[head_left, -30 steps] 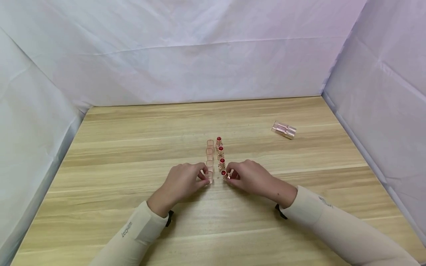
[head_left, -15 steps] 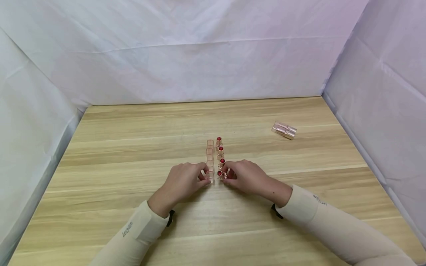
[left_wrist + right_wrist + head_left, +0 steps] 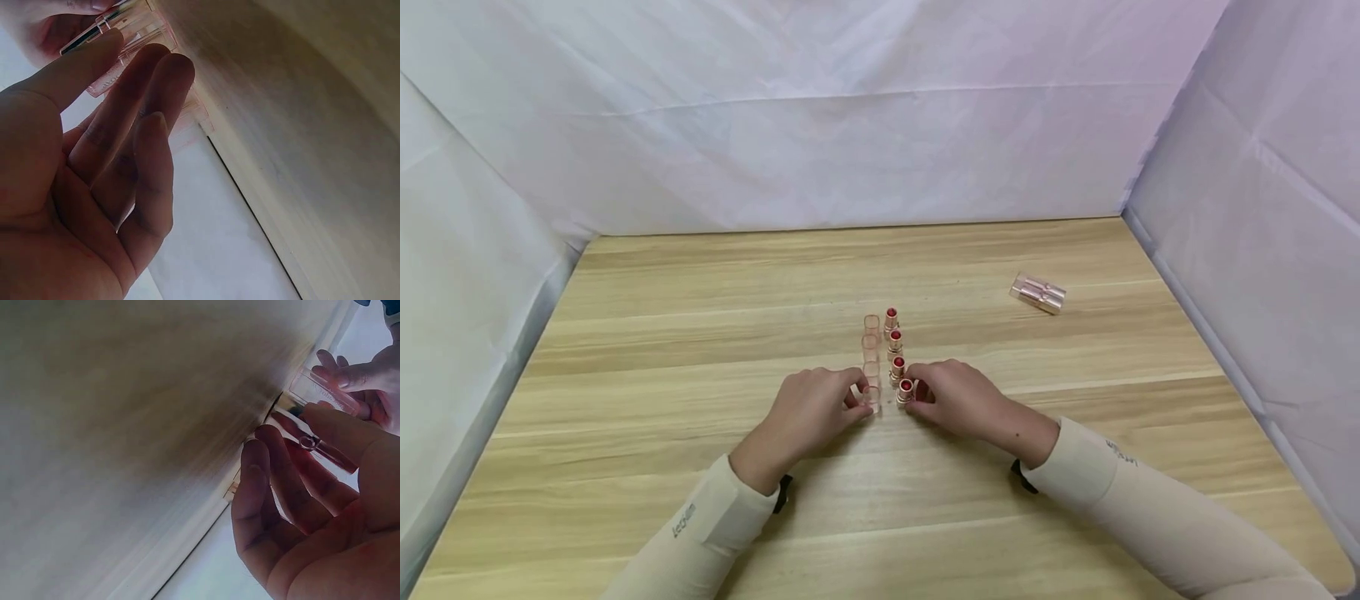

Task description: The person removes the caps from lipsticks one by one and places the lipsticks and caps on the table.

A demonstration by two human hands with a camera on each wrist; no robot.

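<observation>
My left hand [image 3: 808, 417] pinches a clear pinkish lipstick cap [image 3: 872, 400] between thumb and fingers, at the near end of a row of several such caps [image 3: 870, 346]. To its right, my right hand [image 3: 966, 404] holds the nearest uncapped lipstick [image 3: 906, 392], red tip up, in a rose-gold case. Several other uncapped lipsticks [image 3: 895, 342] stand in a row beyond it. The left wrist view shows the thumb and fingertips at the clear cap [image 3: 140, 28]. In the right wrist view the lipstick case [image 3: 319, 447] lies between thumb and fingers.
Two capped lipsticks [image 3: 1038, 293] lie side by side at the back right of the wooden table [image 3: 700, 317]. White cloth [image 3: 865, 158] hangs behind the table and along both sides.
The lipstick in my right hand moved left while tilted, then came back slightly right and now looks upright. My left hand has stayed at the nearest cap.
</observation>
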